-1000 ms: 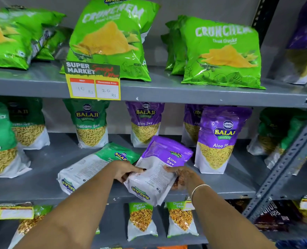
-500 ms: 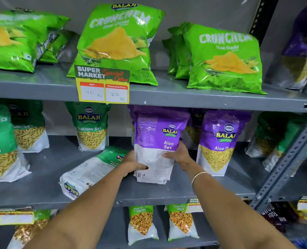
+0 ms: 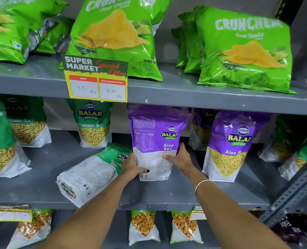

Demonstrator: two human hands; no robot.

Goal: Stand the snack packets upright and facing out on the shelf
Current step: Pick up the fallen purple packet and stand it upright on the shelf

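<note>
A purple Aloo Sev packet (image 3: pixel 154 133) stands upright on the middle shelf (image 3: pixel 41 187), its printed back side toward me. My left hand (image 3: pixel 133 167) grips its lower left edge and my right hand (image 3: pixel 180 158) grips its lower right edge. Just left of it a green Ratlami Sev packet (image 3: pixel 91 173) lies flat on its face, back side up, near the shelf's front. Another purple Aloo Sev packet (image 3: pixel 233 144) stands upright facing out at the right. A green Ratlami Sev packet (image 3: pixel 93 123) stands upright behind.
Green Crunchem chip bags (image 3: pixel 242 49) line the top shelf, with a yellow price tag (image 3: pixel 96 81) on its edge. More green sev packets (image 3: pixel 0 141) stand at the left and far right. A perforated metal upright (image 3: pixel 292 191) crosses the lower right. Packets (image 3: pixel 143 226) stand on the bottom shelf.
The purple Aloo Sev packet went from lying tilted at the shelf's front to upright between both hands, then settled lower onto the shelf. The camera moved closer.
</note>
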